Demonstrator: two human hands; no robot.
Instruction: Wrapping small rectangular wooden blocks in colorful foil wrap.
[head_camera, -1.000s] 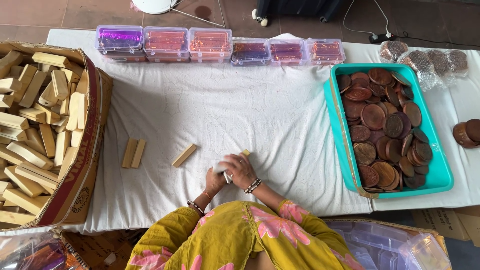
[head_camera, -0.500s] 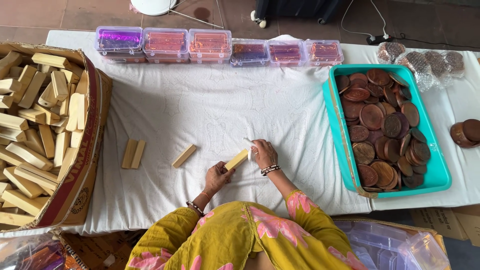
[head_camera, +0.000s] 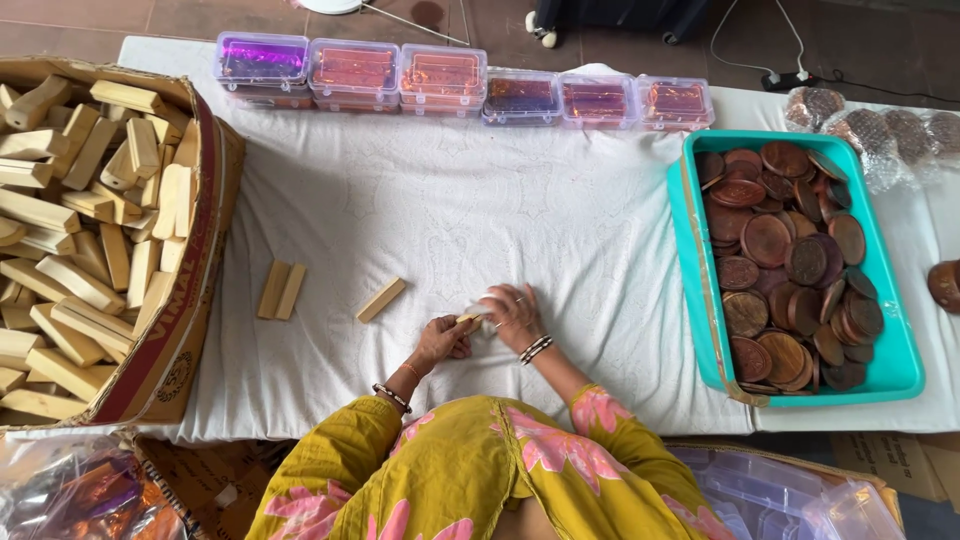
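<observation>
— Closing in again: half a second ago the wooden block (head_camera: 466, 318) lay exposed between both hands; now the right hand (head_camera: 513, 313) covers it with something white.
— And the left hand (head_camera: 441, 337)?
— Gripping its near end, on the tabletop (head_camera: 450, 210).

A single camera, worn on the person's head, is looking almost straight down from well above the bench (head_camera: 450, 200), so the whole white-covered top is lying spread out beneath it. The person's own body is filling the bottom edge, with the left hand (head_camera: 440, 338) and right hand (head_camera: 512, 312) meeting near the frame's centre. The view is reaching from the cardboard box (head_camera: 190, 300) at the left edge to the teal tray (head_camera: 690, 290) at the right, and up to the row of clear plastic cases (head_camera: 460, 85) along the far side.
</observation>
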